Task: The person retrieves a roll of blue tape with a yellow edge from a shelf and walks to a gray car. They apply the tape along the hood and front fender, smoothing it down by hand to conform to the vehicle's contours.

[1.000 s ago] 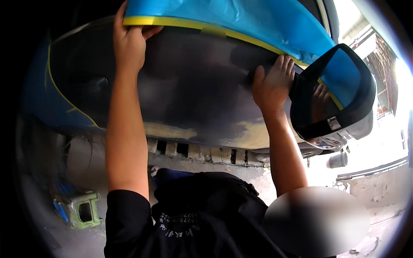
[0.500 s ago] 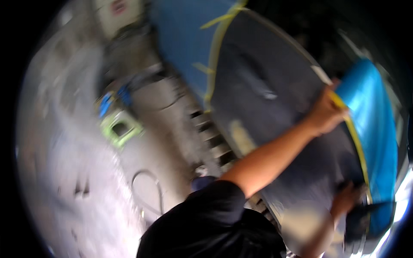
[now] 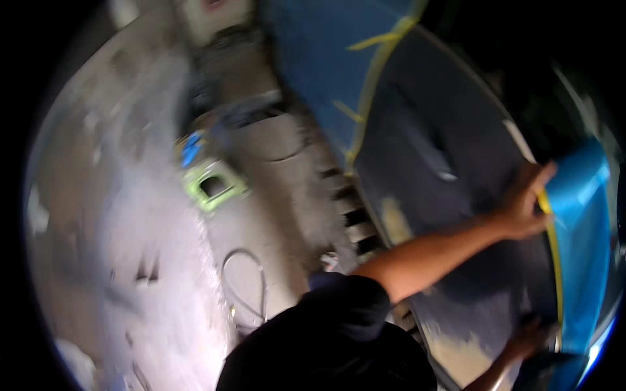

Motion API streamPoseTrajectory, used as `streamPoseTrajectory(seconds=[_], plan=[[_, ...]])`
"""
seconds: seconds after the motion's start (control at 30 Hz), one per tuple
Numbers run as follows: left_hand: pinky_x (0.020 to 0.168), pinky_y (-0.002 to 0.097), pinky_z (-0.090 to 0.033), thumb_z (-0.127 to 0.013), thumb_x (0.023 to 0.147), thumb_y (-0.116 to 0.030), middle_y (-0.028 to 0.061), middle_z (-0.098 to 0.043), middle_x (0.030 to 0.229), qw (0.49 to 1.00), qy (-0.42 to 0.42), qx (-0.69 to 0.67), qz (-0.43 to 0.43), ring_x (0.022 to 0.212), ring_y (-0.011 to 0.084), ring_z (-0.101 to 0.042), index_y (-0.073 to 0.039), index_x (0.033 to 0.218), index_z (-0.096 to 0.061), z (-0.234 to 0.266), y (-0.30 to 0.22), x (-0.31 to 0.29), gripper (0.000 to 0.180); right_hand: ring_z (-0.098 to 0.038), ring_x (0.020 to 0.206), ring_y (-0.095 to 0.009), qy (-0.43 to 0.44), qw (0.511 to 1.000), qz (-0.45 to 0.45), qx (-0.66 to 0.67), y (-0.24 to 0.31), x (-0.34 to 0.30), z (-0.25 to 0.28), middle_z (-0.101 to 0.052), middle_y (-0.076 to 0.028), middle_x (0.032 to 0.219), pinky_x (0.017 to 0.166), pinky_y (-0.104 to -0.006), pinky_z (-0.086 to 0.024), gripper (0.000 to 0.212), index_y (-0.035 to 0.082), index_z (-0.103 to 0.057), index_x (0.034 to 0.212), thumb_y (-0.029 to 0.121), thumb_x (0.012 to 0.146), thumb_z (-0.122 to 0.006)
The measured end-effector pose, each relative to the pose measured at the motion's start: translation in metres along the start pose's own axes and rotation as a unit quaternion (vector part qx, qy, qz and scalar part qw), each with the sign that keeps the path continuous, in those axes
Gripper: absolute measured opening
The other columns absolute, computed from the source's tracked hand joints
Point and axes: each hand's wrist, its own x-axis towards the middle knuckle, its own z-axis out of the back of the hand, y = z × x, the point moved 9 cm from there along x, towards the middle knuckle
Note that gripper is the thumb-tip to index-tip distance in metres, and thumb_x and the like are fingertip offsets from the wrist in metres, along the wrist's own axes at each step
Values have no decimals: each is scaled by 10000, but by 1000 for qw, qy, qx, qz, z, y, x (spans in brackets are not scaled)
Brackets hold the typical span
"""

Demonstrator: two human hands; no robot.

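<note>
A dark grey car door panel [image 3: 456, 189] with a recessed handle [image 3: 435, 155] lies under my arms, with pale filler-like patches on it. Along its right edge hangs blue masking film [image 3: 580, 260], bordered by yellow tape [image 3: 556, 274]. My left hand [image 3: 527, 202] reaches across the panel and grips the film's taped border near its upper end, fingers on either side of the yellow strip. Lower down, my right hand [image 3: 529, 340] is at the panel's edge beside the same tape. Blur and shadow hide what its fingers do.
A blue covering [image 3: 319, 65] edged with yellow tape adjoins the panel's far left side. On the concrete floor [image 3: 169, 293] to the left stand a light green square frame-like object [image 3: 213, 187] with blue bits beside it, and a looped hose or cable [image 3: 244, 280].
The view has shifted, so the scene sits farther right and lower. The film's upper end, raised before, now sags and folds over beside my left hand.
</note>
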Motion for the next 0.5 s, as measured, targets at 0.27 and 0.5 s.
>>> streamPoseTrajectory(seconds=[0.27, 0.5], plan=[[1064, 419, -447, -842, 843, -223, 180, -409, 1436, 993, -25, -80, 77, 1328, 296, -485, -25, 1517, -343, 34, 30, 4, 862, -390, 1393, -524, 79, 989, -56, 109, 51, 29, -2, -424, -347, 1493, 1179, -539, -304, 628, -134, -415, 1439, 279, 1000, -591], [1097, 452, -410, -734, 873, -86, 174, -501, 1369, 978, -89, 161, -98, 1308, 325, -479, -82, 1497, -439, 29, -21, 11, 690, -388, 1381, -533, 62, 990, -18, 124, 39, 25, 15, -403, -371, 1480, 1136, -554, -355, 624, -160, -400, 1420, 268, 994, -558]])
